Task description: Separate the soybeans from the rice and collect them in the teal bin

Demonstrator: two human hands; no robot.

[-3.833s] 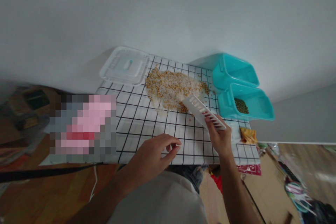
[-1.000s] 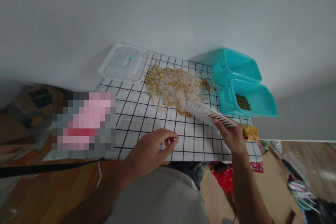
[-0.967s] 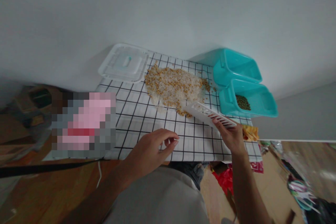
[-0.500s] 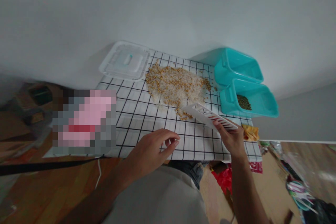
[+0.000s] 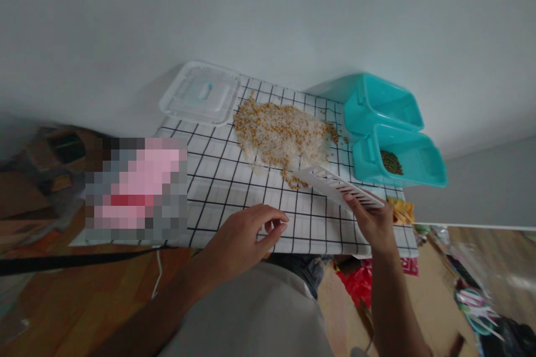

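A pile of white rice mixed with yellow beans [image 5: 282,134] lies on a white cloth with a black grid [image 5: 234,195]. My right hand [image 5: 372,220] is closed on a white slotted plastic scoop [image 5: 337,185], whose far edge touches the pile's near right side. My left hand [image 5: 245,237] hovers over the cloth's front edge with fingers curled and thumb meeting forefinger; I cannot make out anything in the pinch.
Two teal bins stand at the right: the near bin [image 5: 397,160] holds green beans, the far bin [image 5: 383,106] looks empty. A clear plastic lid [image 5: 201,93] lies at the back left. A yellow wrapper [image 5: 402,211] sits by my right wrist. Clutter covers the floor at right.
The scoop and my right hand have shifted slightly right and toward me along the pile's near edge. My left hand has barely moved.
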